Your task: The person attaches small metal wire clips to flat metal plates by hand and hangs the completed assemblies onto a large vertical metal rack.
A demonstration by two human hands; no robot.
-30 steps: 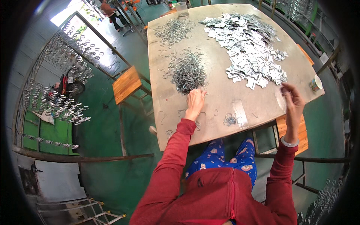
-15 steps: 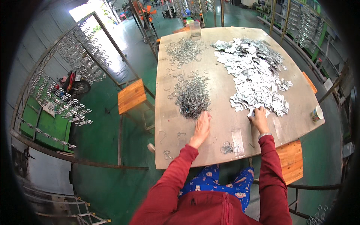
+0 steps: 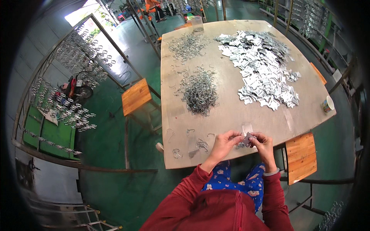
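Observation:
Close together above the near edge of the table, both hands meet with their fingers pinched. My right hand (image 3: 264,147) holds a small flat metal plate (image 3: 248,138), which looks grey from here. The fingertips of my left hand (image 3: 222,147) are closed right beside the plate. What they grip is too small to make out. Beyond my left hand lies a dense heap of small bent wire hooks (image 3: 199,96). A large pile of white-silver metal plates (image 3: 259,73) spreads over the right half of the table. A few loose hooks (image 3: 201,145) lie near my left wrist.
The large table (image 3: 227,111) also bears a sparser hook heap (image 3: 187,47), a clear plastic container (image 3: 197,24) and a paper cup (image 3: 327,104). Wooden stools stand left (image 3: 137,97) and right (image 3: 301,158). A metal rack hung with hooks (image 3: 83,54) stands at the left.
My right hand has left the plate pile with a plate and come nearer to me. My left hand has moved from the dense hook heap to meet it. The view has shifted slightly.

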